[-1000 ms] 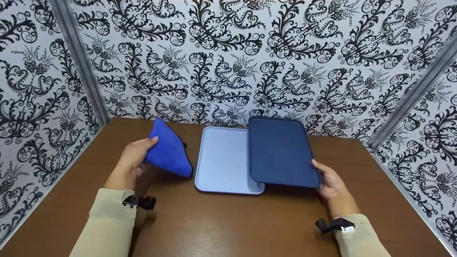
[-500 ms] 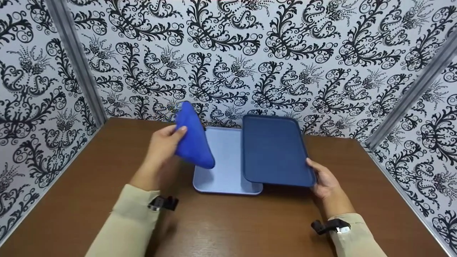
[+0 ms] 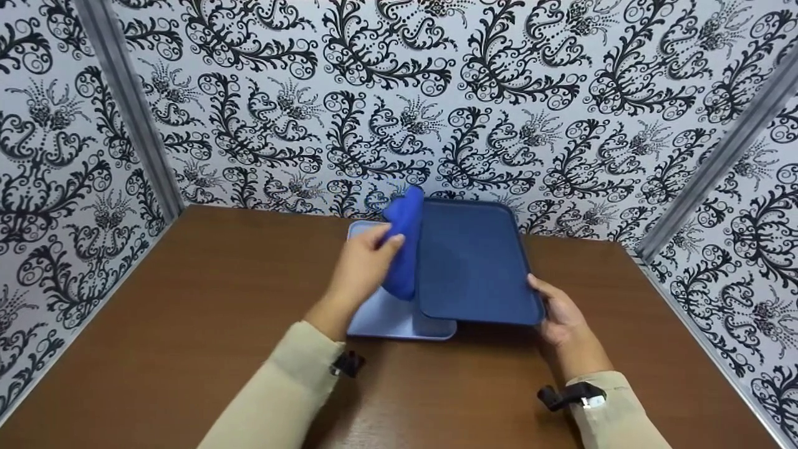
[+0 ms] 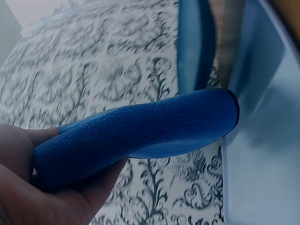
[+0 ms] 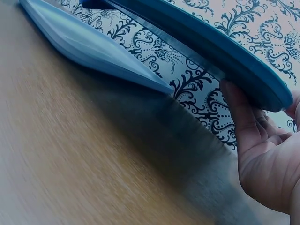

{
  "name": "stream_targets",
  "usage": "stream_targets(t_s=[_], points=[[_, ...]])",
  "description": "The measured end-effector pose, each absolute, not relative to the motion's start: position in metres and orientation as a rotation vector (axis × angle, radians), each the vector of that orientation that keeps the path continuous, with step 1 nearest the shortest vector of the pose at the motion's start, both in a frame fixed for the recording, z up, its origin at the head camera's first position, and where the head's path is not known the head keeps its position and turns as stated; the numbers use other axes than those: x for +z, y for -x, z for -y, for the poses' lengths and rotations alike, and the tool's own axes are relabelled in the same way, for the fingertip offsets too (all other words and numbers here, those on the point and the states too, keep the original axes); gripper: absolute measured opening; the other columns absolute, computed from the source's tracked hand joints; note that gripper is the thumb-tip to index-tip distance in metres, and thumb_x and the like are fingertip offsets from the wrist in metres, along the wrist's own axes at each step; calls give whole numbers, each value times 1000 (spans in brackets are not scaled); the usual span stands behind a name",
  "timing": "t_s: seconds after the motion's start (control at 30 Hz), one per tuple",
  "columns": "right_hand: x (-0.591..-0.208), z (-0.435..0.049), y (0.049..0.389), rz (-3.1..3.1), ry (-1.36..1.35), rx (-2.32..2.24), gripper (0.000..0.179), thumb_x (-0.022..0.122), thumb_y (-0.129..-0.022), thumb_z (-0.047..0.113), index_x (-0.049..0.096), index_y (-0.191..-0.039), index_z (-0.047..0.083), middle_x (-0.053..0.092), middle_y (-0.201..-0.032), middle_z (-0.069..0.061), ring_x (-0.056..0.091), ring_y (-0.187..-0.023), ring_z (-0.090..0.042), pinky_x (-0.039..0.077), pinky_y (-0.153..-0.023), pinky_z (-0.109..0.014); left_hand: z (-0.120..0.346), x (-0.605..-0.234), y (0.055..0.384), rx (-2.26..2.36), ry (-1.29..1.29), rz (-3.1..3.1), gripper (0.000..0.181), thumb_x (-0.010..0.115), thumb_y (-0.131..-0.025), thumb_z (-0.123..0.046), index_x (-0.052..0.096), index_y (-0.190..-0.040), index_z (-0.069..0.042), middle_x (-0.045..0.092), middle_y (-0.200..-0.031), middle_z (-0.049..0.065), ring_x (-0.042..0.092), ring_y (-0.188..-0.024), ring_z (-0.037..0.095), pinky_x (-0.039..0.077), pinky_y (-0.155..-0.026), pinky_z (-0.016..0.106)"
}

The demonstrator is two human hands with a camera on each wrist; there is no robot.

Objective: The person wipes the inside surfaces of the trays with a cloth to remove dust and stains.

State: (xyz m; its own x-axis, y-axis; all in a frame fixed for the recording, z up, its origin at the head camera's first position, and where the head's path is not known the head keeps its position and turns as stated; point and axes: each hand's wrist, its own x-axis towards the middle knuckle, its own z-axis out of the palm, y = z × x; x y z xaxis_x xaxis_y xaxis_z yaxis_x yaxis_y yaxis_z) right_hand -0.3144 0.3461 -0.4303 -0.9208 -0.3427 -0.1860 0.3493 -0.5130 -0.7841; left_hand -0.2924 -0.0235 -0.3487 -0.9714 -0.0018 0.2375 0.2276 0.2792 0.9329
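Note:
A folded blue cloth (image 3: 405, 243) with a dark edging is pinched between the thumb and fingers of my left hand (image 3: 365, 262). It hangs at the left edge of a dark blue tray (image 3: 477, 262); whether they touch I cannot tell. My right hand (image 3: 564, 318) grips that tray by its near right corner, thumb on the rim and fingers beneath. In the right wrist view the dark tray (image 5: 211, 51) is lifted off the table. Under it lies a light blue tray (image 3: 399, 318), partly covered by the dark tray, the cloth and my left hand.
Both trays and hands are over a brown wooden table (image 3: 187, 299). Patterned black-and-white panels (image 3: 280, 112) close off the back and both sides. A strap with a black mount (image 3: 570, 396) is on each sleeve.
My left hand has carried the cloth rightward, from beside the light tray to the dark tray's left edge. The right hand, still gripping the dark tray, has shifted slightly left.

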Motion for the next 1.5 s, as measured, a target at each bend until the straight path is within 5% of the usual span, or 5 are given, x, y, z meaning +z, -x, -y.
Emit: stream_targets(t_s=[0.3, 0.53, 0.7, 1.07, 1.5], points=[[-430, -345, 315, -1271, -37, -2464, 40, 36, -112, 23, 72, -105, 7, 79, -97, -7, 78, -90, -20, 64, -83, -34, -19, -368, 279, -1348, 458, 2515, 32, 65, -102, -25, 71, -130, -11, 76, -118, 13, 72, -102, 29, 59, -95, 48], [-435, -345, 320, -1386, -224, -2518, 36, 40, -112, 26, 70, -100, 10, 77, -89, -5, 75, -80, -19, 63, -74, -33, -36, -382, 274, -921, 613, 2627, 20, 70, -99, -29, 73, -103, -10, 76, -91, 8, 72, -85, 29, 60, -78, 47], [-437, -342, 321, -1399, -265, -2546, 32, 43, -111, 25, 69, -100, 10, 76, -89, -4, 75, -80, -19, 63, -75, -33, -43, -388, 271, -527, 696, 2681, 15, 74, -95, -26, 73, -90, -12, 77, -90, 5, 74, -89, 28, 60, -81, 44], [-432, -334, 313, -1376, -234, -2623, 33, 40, -111, 21, 70, -102, 11, 76, -91, -4, 75, -82, -18, 63, -76, -33, -54, -396, 270, -378, 689, 2656, 17, 67, -100, -25, 70, -95, -9, 76, -92, 7, 74, -91, 26, 57, -99, 36], [-440, -328, 316, -1295, -239, -2668, 31, 39, -112, 22, 67, -107, 8, 77, -97, -7, 76, -89, -21, 64, -81, -35, -75, -394, 264, -532, 640, 2703, 17, 67, -101, -25, 68, -95, -10, 77, -91, 8, 75, -90, 27, 62, -85, 41]])
